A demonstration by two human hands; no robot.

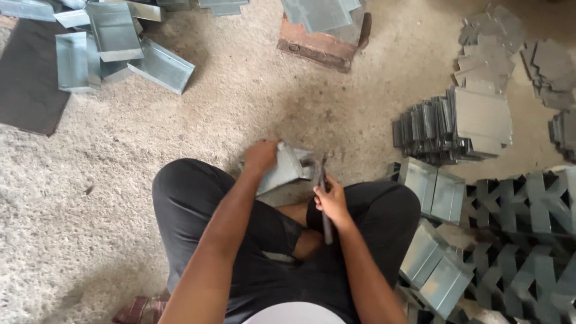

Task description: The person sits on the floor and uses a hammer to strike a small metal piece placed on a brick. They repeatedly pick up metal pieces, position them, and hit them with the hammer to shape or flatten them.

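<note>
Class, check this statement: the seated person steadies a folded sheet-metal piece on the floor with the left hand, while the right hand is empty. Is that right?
Not quite. The head view shows the right hand is not empty: its grip is closed around a dark hammer-like tool. The rest stands: the left hand steadies the folded sheet-metal piece on the floor.
</note>
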